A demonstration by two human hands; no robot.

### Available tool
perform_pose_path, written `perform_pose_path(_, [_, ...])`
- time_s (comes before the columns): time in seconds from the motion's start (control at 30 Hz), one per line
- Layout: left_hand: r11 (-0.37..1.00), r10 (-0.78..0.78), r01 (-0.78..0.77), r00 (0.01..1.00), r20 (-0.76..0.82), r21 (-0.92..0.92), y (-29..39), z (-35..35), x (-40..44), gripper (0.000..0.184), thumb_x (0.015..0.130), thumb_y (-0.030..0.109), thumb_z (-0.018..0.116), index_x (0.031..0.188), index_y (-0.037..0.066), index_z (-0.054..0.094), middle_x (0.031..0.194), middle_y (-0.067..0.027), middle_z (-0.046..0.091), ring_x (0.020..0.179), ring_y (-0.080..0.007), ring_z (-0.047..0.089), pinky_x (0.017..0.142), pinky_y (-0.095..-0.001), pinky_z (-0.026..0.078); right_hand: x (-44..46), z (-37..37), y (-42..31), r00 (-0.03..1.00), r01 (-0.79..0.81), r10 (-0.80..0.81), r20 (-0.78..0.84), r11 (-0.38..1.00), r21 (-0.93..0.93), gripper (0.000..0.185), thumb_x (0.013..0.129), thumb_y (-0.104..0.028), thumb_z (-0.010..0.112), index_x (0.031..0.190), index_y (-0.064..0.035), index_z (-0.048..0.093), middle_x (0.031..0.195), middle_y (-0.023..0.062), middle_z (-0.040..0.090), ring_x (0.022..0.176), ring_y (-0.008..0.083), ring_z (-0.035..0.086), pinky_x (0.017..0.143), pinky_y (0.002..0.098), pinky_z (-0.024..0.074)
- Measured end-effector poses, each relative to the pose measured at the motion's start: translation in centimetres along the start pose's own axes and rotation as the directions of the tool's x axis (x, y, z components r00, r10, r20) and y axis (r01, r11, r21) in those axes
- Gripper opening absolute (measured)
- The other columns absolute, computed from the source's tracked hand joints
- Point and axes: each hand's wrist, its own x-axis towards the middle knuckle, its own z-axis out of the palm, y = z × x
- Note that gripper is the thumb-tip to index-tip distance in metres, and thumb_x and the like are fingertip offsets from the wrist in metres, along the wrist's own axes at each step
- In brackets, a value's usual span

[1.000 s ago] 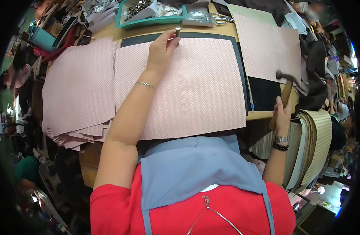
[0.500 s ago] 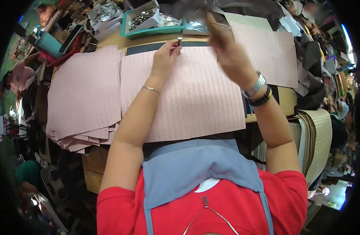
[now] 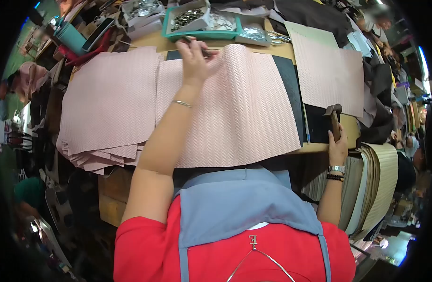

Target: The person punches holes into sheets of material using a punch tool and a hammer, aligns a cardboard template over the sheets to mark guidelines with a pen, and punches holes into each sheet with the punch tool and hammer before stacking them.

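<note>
Pink herringbone sheet (image 3: 270,113) lies mid-surface over a dark mat (image 3: 288,77), directly before the person, with a ridge (image 3: 238,73) standing up in it; that ridge's long axis runs from the far edge toward the near one, just to the right of the left hand's fingers, so the left hand (image 3: 194,65) is much the nearer. Those fingers, at the sheet's far edge, are curled around a slim dark tool (image 3: 190,39) that lies across them; whether they also touch the sheet, I cannot tell. Well apart at the right end of the surface (image 3: 350,127), the right hand (image 3: 337,149) grips a hammer (image 3: 335,123) by its handle, head up. Counted: two hands, one hammer, one slim tool, one ridged sheet, one pink sheet (image 3: 331,77) at far right, one left-hand stack (image 3: 107,103) of uncountable sheets, one teal tray (image 3: 204,35), and one pair of scissors (image 3: 278,38).
</note>
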Motion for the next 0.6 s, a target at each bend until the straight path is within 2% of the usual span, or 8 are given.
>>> perform_pose_path(0.07, [0.999,-0.038,0.041,0.997,-0.068,0.034,1.1,-0.8,0.5,0.014,0.102,0.024,0.038,0.109,0.013,0.033,0.083,-0.0049,0.052,0.066,-0.0219,0.065,0.064,-0.0343,0.057,-0.7,-0.3,1.5,0.998,-0.062,0.058,-0.032,0.987,-0.149,0.047,0.088,-0.034,0.063,0.123,-0.0027,0.054,0.113,0.0179,0.062,0.101,0.0361,0.06,0.086,0.0424,0.0476])
perform_pose_path(0.17, [0.949,-0.031,0.043,0.999,-0.043,0.312,3.0,-4.5,1.6,0.015,0.1,0.023,0.044,0.108,0.01,0.044,0.082,-0.003,0.053,0.068,-0.0181,0.062,0.065,-0.0291,0.052,1.0,0.5,1.4,0.962,0.147,-0.209,-0.175,0.939,-0.31,0.042,0.088,-0.03,0.063,0.119,-0.0036,0.057,0.113,0.0175,0.062,0.098,0.034,0.061,0.084,0.0413,0.0479])
perform_pose_path(0.2, [0.904,-0.018,0.028,0.999,-0.028,0.427,3.5,-6.4,2.0,0.016,0.099,0.023,0.046,0.107,0.009,0.048,0.085,-0.0028,0.055,0.069,-0.0178,0.061,0.066,-0.0277,0.051,1.7,0.5,-1.3,0.931,0.261,-0.299,-0.211,0.946,-0.191,0.037,0.087,-0.029,0.064,0.113,-0.0036,0.061,0.107,0.0172,0.063,0.093,0.033,0.061,0.082,0.041,0.0481])
perform_pose_path(0.27, [0.558,0.274,-0.309,0.945,0.181,0.77,4.1,-10.8,2.1,0.02,0.095,0.024,0.053,0.105,0.007,0.056,0.088,-0.006,0.062,0.07,-0.0188,0.059,0.068,-0.0293,0.049,2.3,1.2,-6.2,0.942,0.323,-0.322,-0.1,0.946,-0.003,0.032,0.086,-0.027,0.065,0.107,-0.0033,0.064,0.1,0.0161,0.065,0.091,0.0328,0.062,0.08,0.0413,0.0483])
perform_pose_path(0.33, [0.213,0.099,-0.041,0.995,0.02,0.976,8.4,-10.6,-1.1,0.031,0.088,0.031,0.059,0.099,0.002,0.06,0.088,-0.0182,0.067,0.083,-0.0342,0.066,0.071,-0.0414,0.049,1.5,2.2,-11.7,0.913,0.408,-0.408,-0.022,0.906,0.114,0.037,0.083,-0.033,0.067,0.105,-0.0029,0.065,0.094,0.0149,0.066,0.089,0.0323,0.062,0.075,0.0414,0.0487])
perform_pose_path(0.4, [-0.102,0.003,0.057,0.998,-0.057,0.993,9.4,-12.6,-2.8,0.04,0.08,0.038,0.064,0.099,0.004,0.06,0.086,-0.0198,0.067,0.085,-0.0378,0.064,0.072,-0.044,0.049,0.3,3.6,-15.2,0.901,0.427,-0.425,0.09,0.904,-0.001,0.056,0.078,-0.041,0.07,0.117,-0.0009,0.059,0.101,0.0173,0.064,0.094,0.0314,0.061,0.075,0.0399,0.0488])
perform_pose_path(0.47, [-0.313,-0.02,0.064,0.997,-0.074,0.948,9.8,-12.5,-4.9,0.042,0.077,0.04,0.065,0.098,0.005,0.06,0.087,-0.0181,0.067,0.085,-0.0374,0.064,0.073,-0.0454,0.049,0.1,5.1,-17.0,0.91,0.402,-0.409,0.071,0.911,0.092,0.059,0.077,-0.038,0.072,0.118,0.0013,0.057,0.101,0.0177,0.062,0.093,0.033,0.06,0.076,0.0398,0.0483])
perform_pose_path(0.6, [-0.293,0.022,0.054,0.999,-0.05,0.955,9.5,-11.6,-6.7,0.04,0.075,0.039,0.066,0.095,0.005,0.06,0.087,-0.0177,0.067,0.083,-0.037,0.065,0.073,-0.0456,0.05,2.0,5.9,-17.7,0.882,0.109,-0.295,0.368,0.887,0.448,0.043,0.08,-0.03,0.07,0.109,0.001,0.061,0.094,0.0171,0.062,0.087,0.0352,0.06,0.077,0.0406,0.0479])
